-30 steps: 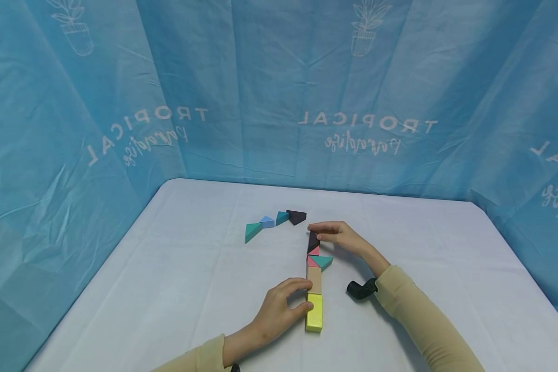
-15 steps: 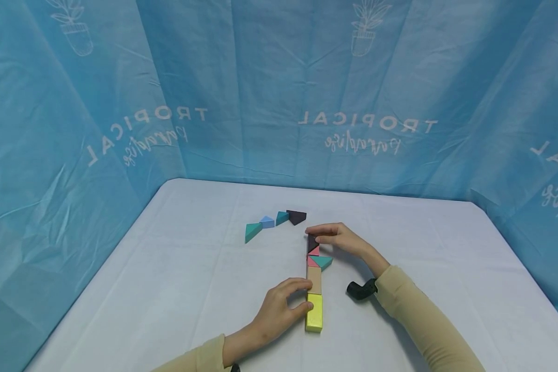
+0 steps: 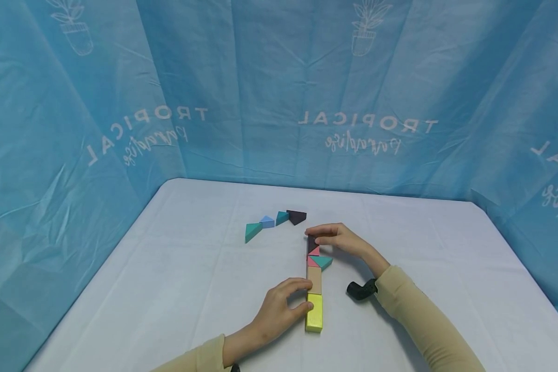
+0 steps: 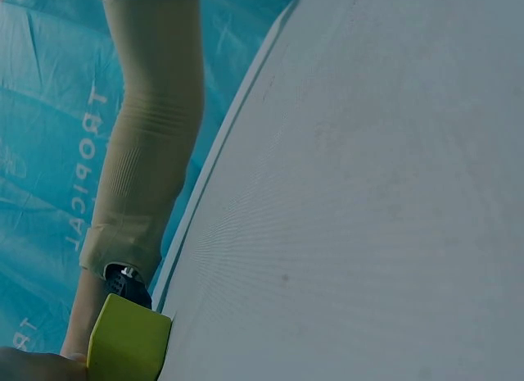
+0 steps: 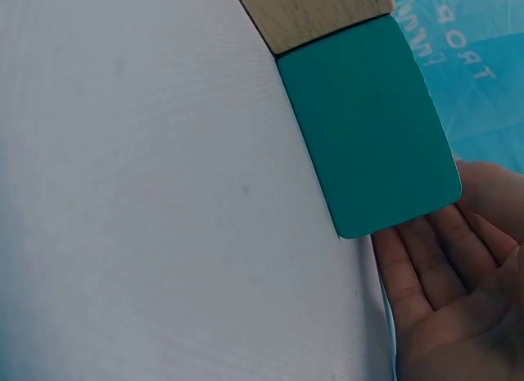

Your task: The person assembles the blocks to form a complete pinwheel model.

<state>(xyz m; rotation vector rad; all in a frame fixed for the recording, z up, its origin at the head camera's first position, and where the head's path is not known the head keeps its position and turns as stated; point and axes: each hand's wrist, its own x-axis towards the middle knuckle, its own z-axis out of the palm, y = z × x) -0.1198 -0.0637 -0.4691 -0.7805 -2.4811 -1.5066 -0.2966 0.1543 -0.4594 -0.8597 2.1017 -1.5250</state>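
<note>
A row of wooden blocks runs away from me in the head view. Nearest is a yellow block [image 3: 314,313], then a plain wood block [image 3: 314,280], two pink triangle blocks [image 3: 313,251] with a teal triangle block [image 3: 323,262] jutting right, and a black block [image 3: 312,243] at the far end. My left hand [image 3: 277,309] rests at the row's left side, thumb touching the yellow block and fingertips touching the plain one. My right hand [image 3: 344,240] holds the black block between fingers and thumb. In the right wrist view, the teal block [image 5: 368,127] partly hides that hand.
Farther back left lie a green triangle block [image 3: 253,231], a light blue block [image 3: 267,222], a dark teal block [image 3: 282,217] and another black block [image 3: 297,217]. A white cloth covers the table [image 3: 176,289]; a blue printed curtain [image 3: 269,93] surrounds it.
The black block in my right hand has shifted slightly toward me and lined up with the row, mostly during the first half second. My left hand has stayed put.
</note>
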